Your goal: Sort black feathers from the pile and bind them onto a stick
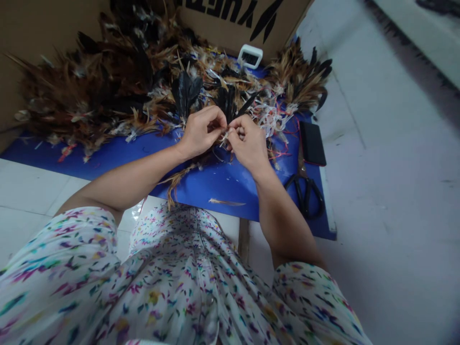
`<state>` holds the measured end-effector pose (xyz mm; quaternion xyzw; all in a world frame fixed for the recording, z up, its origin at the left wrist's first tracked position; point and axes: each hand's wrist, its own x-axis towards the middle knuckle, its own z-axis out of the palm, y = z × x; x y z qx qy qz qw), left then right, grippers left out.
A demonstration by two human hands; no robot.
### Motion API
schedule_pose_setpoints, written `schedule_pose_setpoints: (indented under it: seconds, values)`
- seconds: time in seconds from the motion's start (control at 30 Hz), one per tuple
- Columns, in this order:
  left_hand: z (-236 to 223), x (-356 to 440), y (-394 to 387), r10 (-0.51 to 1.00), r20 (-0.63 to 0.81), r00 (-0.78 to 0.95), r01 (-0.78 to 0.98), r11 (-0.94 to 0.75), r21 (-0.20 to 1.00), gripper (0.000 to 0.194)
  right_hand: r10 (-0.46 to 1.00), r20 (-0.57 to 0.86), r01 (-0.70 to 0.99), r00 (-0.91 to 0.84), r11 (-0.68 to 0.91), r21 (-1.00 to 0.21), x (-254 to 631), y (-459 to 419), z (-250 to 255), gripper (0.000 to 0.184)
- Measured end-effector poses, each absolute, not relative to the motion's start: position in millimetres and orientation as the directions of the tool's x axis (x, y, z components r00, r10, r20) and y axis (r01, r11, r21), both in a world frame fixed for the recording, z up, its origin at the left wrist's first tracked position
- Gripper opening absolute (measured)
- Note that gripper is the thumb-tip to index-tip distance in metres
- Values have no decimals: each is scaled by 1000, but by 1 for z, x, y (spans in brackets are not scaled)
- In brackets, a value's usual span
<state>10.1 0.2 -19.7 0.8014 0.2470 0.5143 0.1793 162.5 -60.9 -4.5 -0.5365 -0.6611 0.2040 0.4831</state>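
Observation:
My left hand and my right hand meet over the blue table, fingertips pinched close together. Between them is a small feather bunch, its dark feathers fanning away from me and its pale quill ends showing below the fingers. Both hands are closed on the quill end; any thread there is too fine to make out. Just beyond my left hand lie more black feathers. A tangle of white strips lies beside my right hand.
Brown feather bunches heap across the back and left of the blue tabletop. Black-handled scissors and a flat black object lie at right. A white-framed device stands before a cardboard box. One loose feather is near the front edge.

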Motion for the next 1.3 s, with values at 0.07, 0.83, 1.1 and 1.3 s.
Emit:
schedule_pose_setpoints:
  seconds: [0.07, 0.83, 1.1, 1.3]
  values:
    - [-20, 10, 0, 580, 735, 351, 208, -814, 543, 21, 906, 422, 508, 40, 345, -789, 163, -61, -5, 8]
    - [-22, 12, 3, 667, 672, 322, 89, -728, 680, 40, 953, 302, 313, 32, 277, -908, 165, -53, -6, 14]
    - [-22, 13, 3, 669, 674, 313, 90, -727, 680, 39, 950, 308, 314, 46, 279, -907, 164, -54, -7, 7]
    - [-19, 12, -1, 673, 679, 292, 68, -723, 687, 36, 943, 331, 313, 37, 303, -900, 163, -54, -7, 7]
